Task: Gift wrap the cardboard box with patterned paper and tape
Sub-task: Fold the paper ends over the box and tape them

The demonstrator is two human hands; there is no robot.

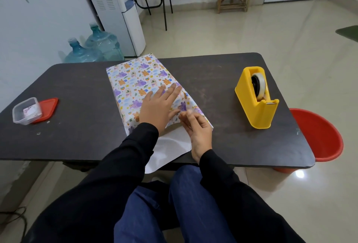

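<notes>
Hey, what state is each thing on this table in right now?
patterned paper: closed over the top, near end open
left hand: flat, pressing the paper
right hand: pinching a paper fold
tape dispenser: upright, roll loaded
plastic container: open
red lid: off, beside the container

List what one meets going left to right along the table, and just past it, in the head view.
Clear container, red lid, patterned paper, yellow tape dispenser, red bucket.

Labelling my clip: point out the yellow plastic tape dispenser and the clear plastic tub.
Yellow plastic tape dispenser (245,95): head view, left side wall.
Clear plastic tub (23,119): head view, near wall.
</notes>
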